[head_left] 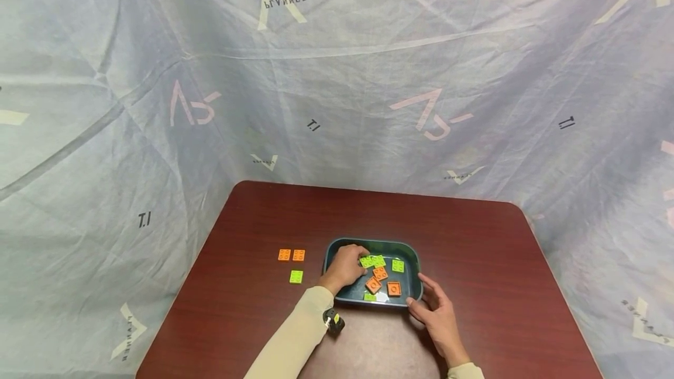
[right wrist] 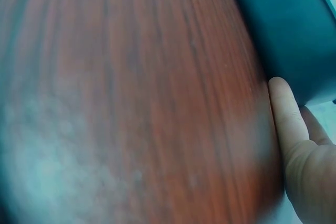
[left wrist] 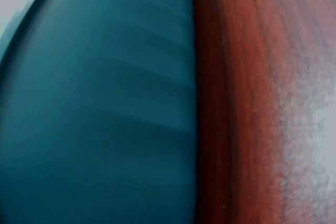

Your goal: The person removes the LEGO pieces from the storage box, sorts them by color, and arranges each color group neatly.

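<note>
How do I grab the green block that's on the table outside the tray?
Probably pinch the green block by its left and right sides, coming from above: it lies flat, knobs up, with bare table beside both those sides.

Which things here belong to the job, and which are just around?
Likely the job:
dark teal rectangular tray
square lime-green plastic bricks, square orange plastic bricks inside it
three matching bricks left of it

Just around:
grey printed cloth backdrop
black wrist-worn device
</note>
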Demonstrator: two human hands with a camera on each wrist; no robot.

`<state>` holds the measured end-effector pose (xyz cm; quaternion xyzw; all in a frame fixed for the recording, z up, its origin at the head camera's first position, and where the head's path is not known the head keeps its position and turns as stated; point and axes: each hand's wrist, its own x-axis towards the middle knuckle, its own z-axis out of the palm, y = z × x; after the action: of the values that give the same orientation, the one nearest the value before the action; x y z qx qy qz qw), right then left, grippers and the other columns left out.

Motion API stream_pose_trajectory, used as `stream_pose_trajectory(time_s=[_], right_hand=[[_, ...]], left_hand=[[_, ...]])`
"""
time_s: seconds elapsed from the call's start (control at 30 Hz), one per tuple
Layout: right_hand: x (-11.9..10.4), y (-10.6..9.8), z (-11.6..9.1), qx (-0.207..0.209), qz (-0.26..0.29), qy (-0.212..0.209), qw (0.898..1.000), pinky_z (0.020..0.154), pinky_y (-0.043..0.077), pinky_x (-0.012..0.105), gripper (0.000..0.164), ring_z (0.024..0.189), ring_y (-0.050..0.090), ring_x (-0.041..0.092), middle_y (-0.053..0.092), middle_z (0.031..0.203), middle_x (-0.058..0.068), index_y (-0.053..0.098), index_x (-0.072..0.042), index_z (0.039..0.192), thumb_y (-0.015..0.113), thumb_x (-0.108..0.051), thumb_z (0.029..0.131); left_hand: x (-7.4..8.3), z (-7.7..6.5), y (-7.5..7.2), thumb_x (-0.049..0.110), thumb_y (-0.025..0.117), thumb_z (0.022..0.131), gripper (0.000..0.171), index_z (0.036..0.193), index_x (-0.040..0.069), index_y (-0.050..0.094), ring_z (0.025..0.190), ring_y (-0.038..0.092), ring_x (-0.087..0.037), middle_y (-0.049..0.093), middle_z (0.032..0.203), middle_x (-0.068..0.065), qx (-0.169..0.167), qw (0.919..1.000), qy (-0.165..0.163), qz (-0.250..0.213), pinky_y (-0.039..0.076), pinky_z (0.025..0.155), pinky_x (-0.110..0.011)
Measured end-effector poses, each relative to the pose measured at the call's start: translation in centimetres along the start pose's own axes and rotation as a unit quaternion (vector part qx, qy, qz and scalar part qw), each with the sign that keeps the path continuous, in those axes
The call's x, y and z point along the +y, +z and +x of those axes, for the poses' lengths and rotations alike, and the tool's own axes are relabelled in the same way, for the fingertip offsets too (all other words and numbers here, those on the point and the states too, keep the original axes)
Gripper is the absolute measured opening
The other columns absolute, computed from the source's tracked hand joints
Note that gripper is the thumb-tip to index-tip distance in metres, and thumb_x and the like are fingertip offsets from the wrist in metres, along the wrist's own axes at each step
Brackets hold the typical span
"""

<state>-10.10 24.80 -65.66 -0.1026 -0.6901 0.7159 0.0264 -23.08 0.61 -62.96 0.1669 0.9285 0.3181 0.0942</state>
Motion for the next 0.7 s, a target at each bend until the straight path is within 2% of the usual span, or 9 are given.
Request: stream_pose_trajectory(time_s=[0.2,0.5,0.7], right_hand=[[-0.10,-0.04,0.02,-0.003,0.001,-0.001,1.000,0.080,0.065,0.031,0.076,0.110,0.073,0.018,0.058,0.141,0.028,0.051,-0.008,0.155,0.084,0.000,0.087],[0.01,-0.05,-0.08,-0.002,0.008,0.004,1.000,0.079,0.065,0.031,0.076,0.107,0.073,0.019,0.058,0.141,0.028,0.050,-0.007,0.155,0.084,0.001,0.087],[0.04,-0.04,-0.13,-0.007,0.009,0.000,1.000,0.079,0.065,0.031,0.075,0.107,0.073,0.018,0.058,0.141,0.028,0.050,-0.008,0.155,0.083,0.000,0.088]], left_hand=[[0.10,-0.02,-0.09,0.014,0.083,0.093,0.040,0.132,0.016,0.073,0.109,0.068,-0.020,0.072,0.127,-0.003,-0.002,1.0000,-0.003,-0.003,0.060,0.086,-0.036],[0.03,-0.21,-0.23,0.010,0.080,0.094,0.040,0.133,0.014,0.073,0.114,0.072,-0.022,0.072,0.132,-0.004,-0.010,0.9988,-0.010,-0.046,0.063,0.087,-0.037],[0.21,-0.35,-0.68,0.011,0.081,0.094,0.042,0.135,0.013,0.072,0.113,0.070,-0.018,0.072,0.130,-0.004,-0.007,0.9982,-0.017,-0.056,0.062,0.088,-0.035]])
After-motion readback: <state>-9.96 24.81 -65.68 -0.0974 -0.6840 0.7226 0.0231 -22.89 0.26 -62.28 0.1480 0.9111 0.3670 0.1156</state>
